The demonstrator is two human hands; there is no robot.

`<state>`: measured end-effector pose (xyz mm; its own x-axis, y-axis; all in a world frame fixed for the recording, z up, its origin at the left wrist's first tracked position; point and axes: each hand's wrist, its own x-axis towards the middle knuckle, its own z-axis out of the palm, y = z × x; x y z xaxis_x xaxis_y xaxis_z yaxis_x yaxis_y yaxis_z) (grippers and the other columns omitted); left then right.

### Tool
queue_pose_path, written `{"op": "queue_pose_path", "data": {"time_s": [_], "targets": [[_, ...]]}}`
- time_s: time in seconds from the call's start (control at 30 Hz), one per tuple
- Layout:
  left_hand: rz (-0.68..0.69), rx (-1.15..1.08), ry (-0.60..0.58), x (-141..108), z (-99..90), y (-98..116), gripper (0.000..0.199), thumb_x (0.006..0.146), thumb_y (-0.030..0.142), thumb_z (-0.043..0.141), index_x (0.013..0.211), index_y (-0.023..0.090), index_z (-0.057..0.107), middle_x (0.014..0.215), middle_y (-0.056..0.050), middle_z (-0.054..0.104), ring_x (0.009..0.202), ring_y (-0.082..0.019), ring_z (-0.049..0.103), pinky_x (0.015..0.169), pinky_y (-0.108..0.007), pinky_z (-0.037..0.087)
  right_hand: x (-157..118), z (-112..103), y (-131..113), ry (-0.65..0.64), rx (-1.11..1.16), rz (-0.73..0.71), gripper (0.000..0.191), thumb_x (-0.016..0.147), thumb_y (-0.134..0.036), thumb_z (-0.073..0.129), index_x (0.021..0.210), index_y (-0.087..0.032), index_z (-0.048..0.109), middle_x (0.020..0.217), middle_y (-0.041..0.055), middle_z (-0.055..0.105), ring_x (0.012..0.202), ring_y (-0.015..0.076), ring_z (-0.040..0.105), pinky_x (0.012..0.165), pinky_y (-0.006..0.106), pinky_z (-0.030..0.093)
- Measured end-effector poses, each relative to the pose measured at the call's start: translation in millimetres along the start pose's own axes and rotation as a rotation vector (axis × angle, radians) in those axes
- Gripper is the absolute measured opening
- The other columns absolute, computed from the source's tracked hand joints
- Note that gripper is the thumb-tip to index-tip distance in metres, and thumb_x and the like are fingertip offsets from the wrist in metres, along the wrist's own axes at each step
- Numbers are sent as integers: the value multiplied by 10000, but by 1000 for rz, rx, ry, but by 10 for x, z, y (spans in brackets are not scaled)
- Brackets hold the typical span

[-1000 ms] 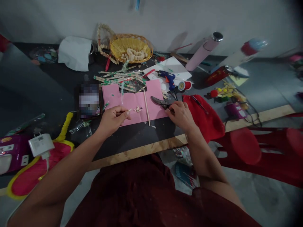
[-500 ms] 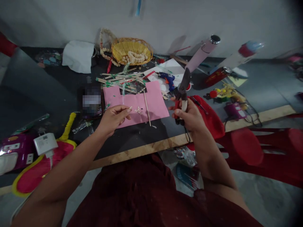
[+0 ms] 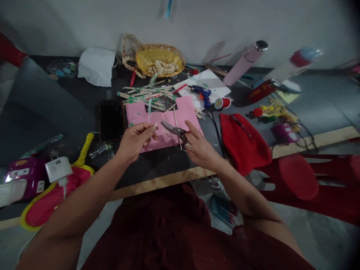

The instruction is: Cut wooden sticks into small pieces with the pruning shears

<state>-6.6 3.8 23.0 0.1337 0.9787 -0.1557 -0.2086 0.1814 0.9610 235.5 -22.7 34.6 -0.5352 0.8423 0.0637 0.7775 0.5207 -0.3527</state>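
Observation:
Between thumb and fingertips, my left hand (image 3: 137, 140) pinches a short pale stick piece (image 3: 155, 125), its tip poking up. My right hand (image 3: 201, 148) is wrapped round the handles of pruning shears (image 3: 176, 129), whose blades point left toward that piece, a small gap apart from it. Under both hands lies a notched pink sheet (image 3: 165, 117). On the sheet rest several small cut pieces (image 3: 166, 132), partly below the blades, and one long thin stick (image 3: 176, 116) that runs behind the shears.
Behind the sheet are wrapped chopsticks (image 3: 146, 95), a yellow basket (image 3: 159, 60), a blue glue gun (image 3: 203, 95) and a red thread spool (image 3: 222, 103). A dark phone (image 3: 111, 120) lies left, a red cloth (image 3: 243, 144) right. Bottles (image 3: 246, 63) stand at the back right.
My right hand has brought the shears left and down, from upright beside the sheet to over it, blades now near the left fingertips. My left hand has kept its pinch. The view has shifted slightly.

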Motion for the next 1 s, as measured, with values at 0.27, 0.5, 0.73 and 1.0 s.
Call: {"op": "queue_pose_path", "data": {"time_s": [0.27,0.5,0.73,1.0], "targets": [[-2,-6,-56,-21,15,-9,168,778,317,706,798,151,692,643,-26,666,429,-33,359,414,-187,247,50,99,-129,-63,-123,75,301,888,-192,427,1178,-143,491,1538,193,264,1323,367,373,934,561,455],[-10,78,-81,-48,50,17,208,777,348,699,717,154,653,647,-20,659,428,-42,345,407,-201,238,45,134,-202,-34,-82,92,294,903,-231,444,1183,-163,502,1515,163,316,1228,347,434,884,540,473],[-15,111,-94,-51,49,-6,213,773,350,702,699,158,646,659,-18,668,431,-41,349,413,-198,240,31,155,-210,0,-91,100,278,906,-246,471,1169,-170,519,1470,149,396,1211,335,441,914,538,462],[37,174,-95,-46,29,-16,270,767,406,708,677,156,659,610,-20,629,433,-55,331,423,-220,217,32,209,-173,62,-20,118,644,856,-262,524,1422,-99,262,1423,213,425,1246,337,461,959,511,449]]}}
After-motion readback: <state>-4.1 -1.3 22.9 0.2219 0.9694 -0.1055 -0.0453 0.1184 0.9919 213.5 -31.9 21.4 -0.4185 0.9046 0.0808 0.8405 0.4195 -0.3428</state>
